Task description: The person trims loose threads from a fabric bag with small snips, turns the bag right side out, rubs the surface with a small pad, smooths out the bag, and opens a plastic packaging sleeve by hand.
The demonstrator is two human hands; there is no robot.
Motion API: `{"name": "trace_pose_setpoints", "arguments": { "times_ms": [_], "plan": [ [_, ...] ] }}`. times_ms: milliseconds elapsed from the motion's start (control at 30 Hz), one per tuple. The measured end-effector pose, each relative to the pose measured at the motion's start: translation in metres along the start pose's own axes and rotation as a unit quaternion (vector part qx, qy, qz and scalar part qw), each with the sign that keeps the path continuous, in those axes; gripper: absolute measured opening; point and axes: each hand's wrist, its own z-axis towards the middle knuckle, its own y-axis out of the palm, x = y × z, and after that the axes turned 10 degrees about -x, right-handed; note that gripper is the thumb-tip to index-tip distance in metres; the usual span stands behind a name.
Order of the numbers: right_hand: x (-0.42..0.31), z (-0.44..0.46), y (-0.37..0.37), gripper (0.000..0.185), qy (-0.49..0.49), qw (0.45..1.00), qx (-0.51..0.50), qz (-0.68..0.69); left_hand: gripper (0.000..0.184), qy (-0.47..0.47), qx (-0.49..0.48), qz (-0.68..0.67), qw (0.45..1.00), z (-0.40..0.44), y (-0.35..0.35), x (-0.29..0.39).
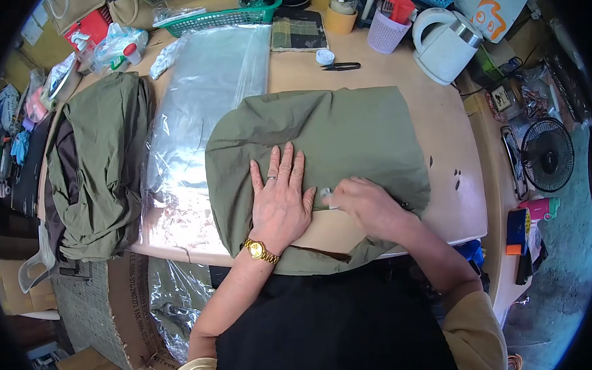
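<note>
Left hand (280,209) flat, right hand (371,211) curled, olive cloth (360,128) beneath both.
Left fingers lie spread; whether the right clamps the whitish piece (326,193) at its fingertips, I cannot tell. Nearer the body, cloth overhangs the table (461,210) edge; rightward, tabletop gives room; left, plastic sheets (213,75).

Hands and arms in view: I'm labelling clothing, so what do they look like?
The left hand is gloveless, with a ring on one finger and a gold-coloured watch at the wrist. The right hand is also gloveless, its wrist bare. Tan sleeves end near the elbows.
</note>
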Motion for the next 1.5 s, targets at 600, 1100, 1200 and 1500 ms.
{"name": "trace_pose_setpoints", "arguments": {
  "times_ms": [600, 1100, 1200, 1500],
  "plan": [
    [0.01, 0.005, 0.005, 0.011, -0.081, 0.985, 0.092, -0.119, 0.068, 0.0, 0.002, 0.016, 1.0, -0.002, 0.001, 0.002],
    [0.008, 0.018, 0.007, 0.006, -0.088, 0.978, 0.057, -0.18, 0.066, -0.008, -0.01, 0.025, 1.0, 0.001, 0.001, 0.005],
    [0.016, 0.015, 0.012, 0.006, -0.106, 0.981, 0.08, -0.141, 0.066, -0.012, -0.016, 0.026, 0.999, -0.002, 0.002, 0.004],
    [0.011, 0.021, 0.021, 0.006, -0.122, 0.982, 0.126, -0.074, 0.067, -0.011, -0.02, 0.051, 0.998, 0.0, 0.005, 0.003]
  ]
}}
